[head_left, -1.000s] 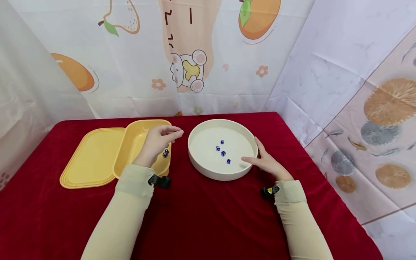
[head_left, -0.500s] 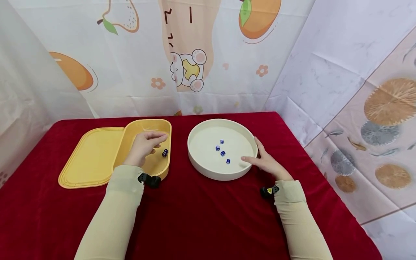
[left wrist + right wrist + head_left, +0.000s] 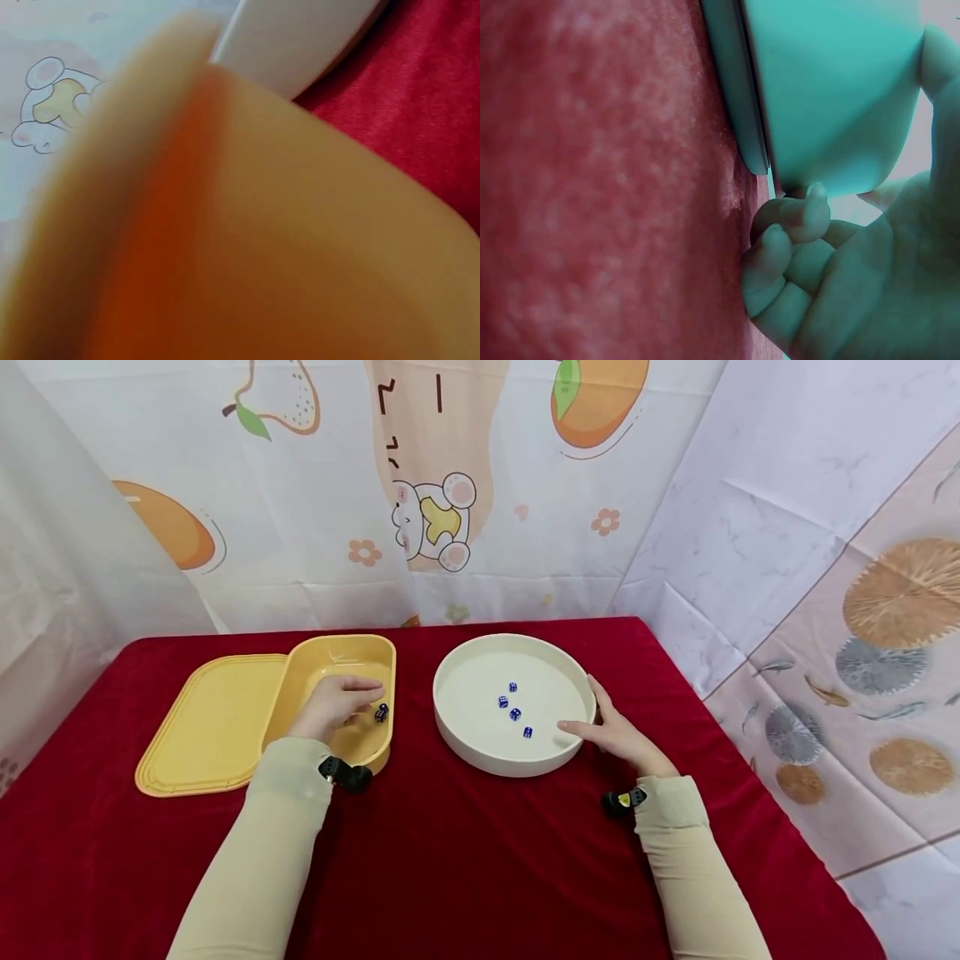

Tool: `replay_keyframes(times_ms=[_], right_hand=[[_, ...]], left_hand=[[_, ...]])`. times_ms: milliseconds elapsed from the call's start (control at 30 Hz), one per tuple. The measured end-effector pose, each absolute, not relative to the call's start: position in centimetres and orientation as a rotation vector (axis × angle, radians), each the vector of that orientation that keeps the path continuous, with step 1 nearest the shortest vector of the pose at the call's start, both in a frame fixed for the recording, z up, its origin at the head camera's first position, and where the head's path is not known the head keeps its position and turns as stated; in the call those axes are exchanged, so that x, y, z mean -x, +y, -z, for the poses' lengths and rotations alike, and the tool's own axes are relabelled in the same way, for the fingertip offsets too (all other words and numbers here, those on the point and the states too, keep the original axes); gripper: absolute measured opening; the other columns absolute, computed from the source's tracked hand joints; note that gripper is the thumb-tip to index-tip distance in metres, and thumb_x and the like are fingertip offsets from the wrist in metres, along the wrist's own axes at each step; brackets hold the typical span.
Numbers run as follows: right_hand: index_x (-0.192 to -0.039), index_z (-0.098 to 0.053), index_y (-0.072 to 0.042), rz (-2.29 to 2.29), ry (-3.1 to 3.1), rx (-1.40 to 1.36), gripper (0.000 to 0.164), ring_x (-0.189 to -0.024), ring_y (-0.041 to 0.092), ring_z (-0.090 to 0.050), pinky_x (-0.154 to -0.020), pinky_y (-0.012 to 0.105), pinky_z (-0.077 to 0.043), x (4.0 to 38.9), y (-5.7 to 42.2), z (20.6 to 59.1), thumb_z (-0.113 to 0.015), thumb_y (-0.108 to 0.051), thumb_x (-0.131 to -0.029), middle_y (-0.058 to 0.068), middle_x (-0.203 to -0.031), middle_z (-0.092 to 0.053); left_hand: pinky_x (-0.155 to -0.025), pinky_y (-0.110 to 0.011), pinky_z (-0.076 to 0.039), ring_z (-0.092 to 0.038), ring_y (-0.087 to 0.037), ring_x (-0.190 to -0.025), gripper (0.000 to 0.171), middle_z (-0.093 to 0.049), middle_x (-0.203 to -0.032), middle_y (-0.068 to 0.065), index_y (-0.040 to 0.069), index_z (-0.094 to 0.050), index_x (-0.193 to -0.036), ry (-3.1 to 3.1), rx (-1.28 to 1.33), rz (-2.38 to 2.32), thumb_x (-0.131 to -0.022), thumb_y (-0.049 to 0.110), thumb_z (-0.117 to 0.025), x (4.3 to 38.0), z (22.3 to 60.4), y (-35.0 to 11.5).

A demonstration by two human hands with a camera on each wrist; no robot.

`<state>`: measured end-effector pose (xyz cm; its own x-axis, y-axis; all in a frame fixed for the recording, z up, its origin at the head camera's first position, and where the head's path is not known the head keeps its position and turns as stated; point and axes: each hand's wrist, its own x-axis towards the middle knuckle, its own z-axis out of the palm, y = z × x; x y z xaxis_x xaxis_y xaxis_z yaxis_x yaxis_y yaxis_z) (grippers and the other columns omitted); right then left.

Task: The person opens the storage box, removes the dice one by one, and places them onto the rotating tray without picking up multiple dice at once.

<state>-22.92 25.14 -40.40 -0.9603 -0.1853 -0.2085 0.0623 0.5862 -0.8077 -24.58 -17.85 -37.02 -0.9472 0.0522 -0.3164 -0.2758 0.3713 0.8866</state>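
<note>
My left hand [image 3: 333, 703] is lowered into a yellow rectangular box [image 3: 337, 647], its fingers reaching toward blue dice [image 3: 382, 712] near the box's right wall. Nothing shows between its fingertips; its lower fingers are partly hidden. In the left wrist view the hand [image 3: 285, 225] is a close blur. My right hand [image 3: 615, 733] grips the right side of a round cream tray [image 3: 480, 762], thumb over the rim and fingers along the outside wall. Several blue dice [image 3: 515, 714] with white pips lie on the tray floor. In the right wrist view curled fingers [image 3: 791, 217] sit close under the tray wall.
A yellow lid [image 3: 213, 722] lies flat left of the box, its edge meeting it. Dark red cloth [image 3: 465, 860] covers the table. A printed curtain [image 3: 300, 543] hangs behind, and another [image 3: 795, 610] at the right.
My left hand has moved from above the box's right rim leftward and down into the box, close to the dice. The right hand stays on the tray, and the dice there have not moved.
</note>
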Motion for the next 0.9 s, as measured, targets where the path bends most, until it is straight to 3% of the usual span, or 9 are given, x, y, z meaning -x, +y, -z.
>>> replay_keyframes(times_ms=[133,300,467,567,667,767,900], right_hand=[[-0.159,0.009,-0.026,1.323,2.547,0.109,0.111,-0.148,0.034,-0.02,-0.114,0.057,-0.03,22.9,25.0,40.4,-0.072,-0.048,-0.086,0.01,-0.167,-0.005],[-0.16,0.008,-0.025,1.314,2.551,0.105,0.111,-0.148,0.034,-0.02,-0.115,0.057,-0.029,22.8,24.9,40.4,-0.072,-0.048,-0.086,0.011,-0.167,-0.005],[-0.159,0.008,-0.028,1.297,2.548,0.077,0.112,-0.13,0.033,-0.038,-0.097,0.044,-0.043,22.8,25.0,40.5,-0.072,-0.052,-0.085,0.01,-0.165,-0.012],[-0.159,0.008,-0.029,1.288,2.549,0.066,0.112,-0.118,0.031,-0.043,-0.085,0.034,-0.043,22.9,25.0,40.6,-0.072,-0.053,-0.085,0.01,-0.164,-0.015],[-0.159,0.008,-0.029,1.29,2.548,0.06,0.112,-0.109,0.031,-0.046,-0.08,0.032,-0.042,23.0,24.9,40.5,-0.072,-0.053,-0.084,0.01,-0.16,-0.019],[-0.159,0.009,-0.027,1.286,2.546,0.073,0.112,-0.113,0.031,-0.045,-0.084,0.035,-0.043,22.9,24.9,40.4,-0.072,-0.052,-0.085,0.012,-0.161,-0.017],[-0.159,0.01,-0.026,1.301,2.551,0.1,0.112,-0.14,0.033,-0.031,-0.105,0.05,-0.039,22.7,24.9,40.2,-0.072,-0.048,-0.086,0.011,-0.166,-0.007]], left_hand=[[-0.067,-0.023,-0.045,-0.057,-0.009,-0.085,0.05,-0.063,-0.096,0.012,0.002,-0.055,-0.139,2.31,0.215,-1.599,-0.097,0.028,-0.065,24.6,37.4,-18.0],[-0.062,-0.022,-0.04,-0.052,-0.004,-0.073,0.05,-0.064,-0.09,0.013,0.0,-0.053,-0.139,2.254,0.24,-1.665,-0.097,0.023,-0.065,24.5,37.7,-18.1],[-0.064,-0.022,-0.042,-0.055,-0.006,-0.081,0.049,-0.063,-0.091,0.014,0.002,-0.054,-0.139,2.285,0.242,-1.66,-0.097,0.025,-0.065,24.4,37.6,-17.9],[-0.068,-0.023,-0.045,-0.056,-0.011,-0.091,0.05,-0.063,-0.095,0.013,0.004,-0.055,-0.139,2.313,0.243,-1.667,-0.096,0.026,-0.066,24.3,37.3,-17.8],[-0.071,-0.024,-0.047,-0.054,-0.012,-0.095,0.05,-0.062,-0.1,0.011,0.003,-0.055,-0.139,2.329,0.243,-1.678,-0.095,0.026,-0.067,24.2,37.0,-17.9],[-0.074,-0.023,-0.048,-0.054,-0.011,-0.096,0.051,-0.062,-0.101,0.013,0.004,-0.055,-0.139,2.35,0.229,-1.674,-0.095,0.027,-0.067,24.2,36.5,-18.2],[-0.074,-0.022,-0.048,-0.053,-0.01,-0.092,0.051,-0.061,-0.093,0.017,0.002,-0.054,-0.14,2.361,0.197,-1.671,-0.096,0.026,-0.066,24.3,35.6,-18.5]])
